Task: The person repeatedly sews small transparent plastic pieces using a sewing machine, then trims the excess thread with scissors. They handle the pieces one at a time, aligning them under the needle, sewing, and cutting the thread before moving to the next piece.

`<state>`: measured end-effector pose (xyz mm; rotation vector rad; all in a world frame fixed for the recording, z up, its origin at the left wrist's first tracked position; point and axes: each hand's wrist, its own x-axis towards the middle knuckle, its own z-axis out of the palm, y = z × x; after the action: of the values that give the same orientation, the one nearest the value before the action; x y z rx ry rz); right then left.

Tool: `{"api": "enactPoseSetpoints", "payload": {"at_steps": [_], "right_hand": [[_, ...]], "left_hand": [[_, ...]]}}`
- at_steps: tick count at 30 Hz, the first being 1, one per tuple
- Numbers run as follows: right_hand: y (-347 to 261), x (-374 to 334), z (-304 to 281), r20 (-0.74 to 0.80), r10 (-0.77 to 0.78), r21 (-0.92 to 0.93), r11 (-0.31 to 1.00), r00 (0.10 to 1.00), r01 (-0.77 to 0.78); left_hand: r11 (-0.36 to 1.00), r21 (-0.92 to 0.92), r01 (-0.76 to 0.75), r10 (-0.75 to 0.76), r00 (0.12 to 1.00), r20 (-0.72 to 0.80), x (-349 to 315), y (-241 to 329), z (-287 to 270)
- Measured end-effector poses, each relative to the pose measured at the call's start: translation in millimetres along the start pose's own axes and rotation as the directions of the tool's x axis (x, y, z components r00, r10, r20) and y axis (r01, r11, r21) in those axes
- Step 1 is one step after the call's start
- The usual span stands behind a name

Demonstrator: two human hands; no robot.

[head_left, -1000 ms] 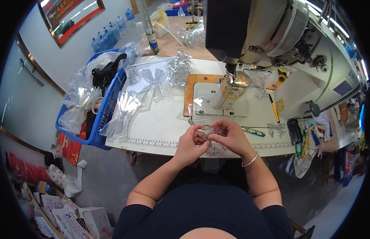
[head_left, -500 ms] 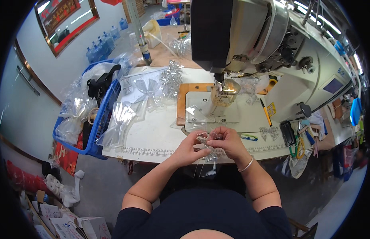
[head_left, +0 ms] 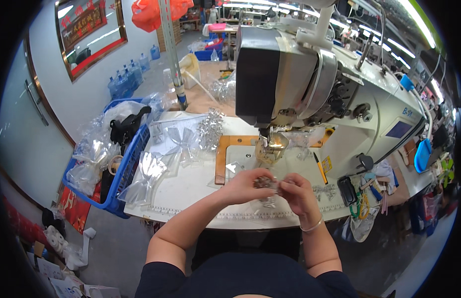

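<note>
My left hand and my right hand are close together above the front of the sewing table. Between them is a crumpled piece of clear and silver plastic, which both sets of curled fingers grip. My fingers cover much of it, so its full shape is hidden. Just beyond stands the needle area of a sewing machine. A small silver bow lies to the right of my right hand. Off to the left rest clear plastic bows and a silver, glittery bundle.
A blue basket full of clear plastic and black items stands at the left. On the right lie a yellow pen, a black tray and scissors with a yellow handle. A ruler strip runs along the table's front edge.
The view has tilted up, so the table sits lower. Both hands have turned and closed more tightly around the plastic piece. The green cutter seen earlier is now out of sight near my right hand.
</note>
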<state>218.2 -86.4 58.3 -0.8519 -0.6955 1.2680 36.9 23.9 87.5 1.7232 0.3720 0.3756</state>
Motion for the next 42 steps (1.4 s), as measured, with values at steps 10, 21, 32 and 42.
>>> {"api": "enactPoseSetpoints", "payload": {"at_steps": [10,21,32,42], "right_hand": [[-25.5,-16.8,-39.3,-0.241,-0.336,0.128,0.919,0.911,0.373],[-6.4,31.4,33.5,-0.125,0.09,0.529,0.849,0.988,-0.01],[-15.4,56.0,51.2,-0.319,-0.352,-0.232,0.929,0.88,0.288],[-8.4,86.9,28.5,-0.223,-0.658,-0.668,0.64,0.719,0.379]], "left_hand": [[0.971,0.164,-0.176,0.156,0.98,0.126,84.5,36.3,37.6],[0.903,-0.254,0.347,-0.308,0.934,0.182,46.6,41.4,-64.1],[0.908,-0.109,0.405,-0.41,0.912,-0.023,66.5,49.0,-97.0],[0.926,-0.09,0.366,-0.368,0.93,-0.015,76.0,49.0,-107.8]]}}
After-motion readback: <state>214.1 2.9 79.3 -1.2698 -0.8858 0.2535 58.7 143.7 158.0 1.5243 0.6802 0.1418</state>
